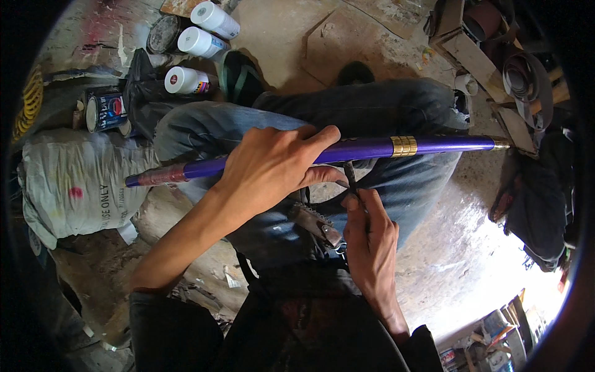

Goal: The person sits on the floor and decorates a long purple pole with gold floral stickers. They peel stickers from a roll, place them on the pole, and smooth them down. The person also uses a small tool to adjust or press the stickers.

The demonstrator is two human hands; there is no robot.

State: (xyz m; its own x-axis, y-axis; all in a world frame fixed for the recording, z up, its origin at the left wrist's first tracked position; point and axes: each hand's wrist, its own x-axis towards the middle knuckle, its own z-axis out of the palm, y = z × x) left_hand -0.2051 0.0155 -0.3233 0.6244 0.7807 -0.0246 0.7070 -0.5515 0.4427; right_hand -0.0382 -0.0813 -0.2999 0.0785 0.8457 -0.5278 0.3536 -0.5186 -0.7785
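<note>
A long, slightly curved purple rod with gold bands [365, 149], like a scabbard, lies crosswise over my lap. My left hand [266, 162] is wrapped over its middle from above, with the thumb along the near side. Reddish-brown wrapping covers part of the rod's left end. In my right hand [370, 245] is a thin dark tool [351, 176], pinched and pointing up. Its upper end meets or nearly meets the rod's near edge, beside my left thumb; its kind cannot be made out. A brown leather key case [316, 224] hangs at my waist.
White-capped spray cans [197, 42] and a paint tin [106, 111] stand at the far left, near a full whitish sack [80, 186]. Rolled sanding belts [524, 77] and wood pieces sit at the far right. Dark cloth [539, 208] lies right; scraps fill the lower right.
</note>
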